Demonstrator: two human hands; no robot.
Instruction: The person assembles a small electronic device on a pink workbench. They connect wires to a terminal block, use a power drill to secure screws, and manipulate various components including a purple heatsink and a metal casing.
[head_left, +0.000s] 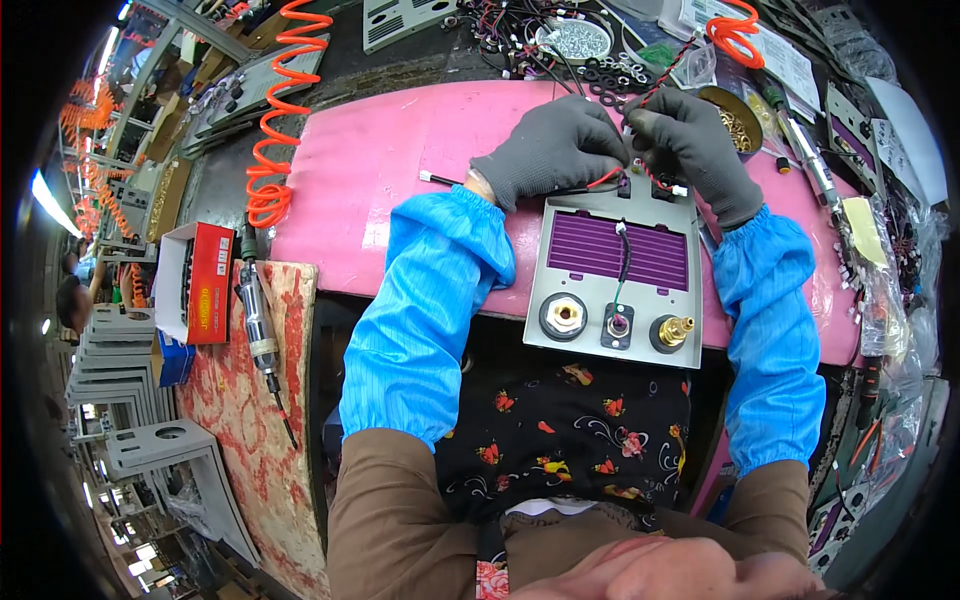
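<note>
Lower centre of frame: grey panel (612, 290) w/ purple vent grille and three round connectors lies flat on the pink mat (370, 170), its far edge right under both hands. Above it, centre-top: left hand (553, 148), grey glove, fingers curled, pinching the red-black twisted wire (655, 90) at the panel's top edge. Right hand (693, 142), also gloved, closed on same wire just beside, fingertips nearly touching the left's. Far left: orange coiled hose (280, 110), pneumatic screwdriver (258, 320).
</note>
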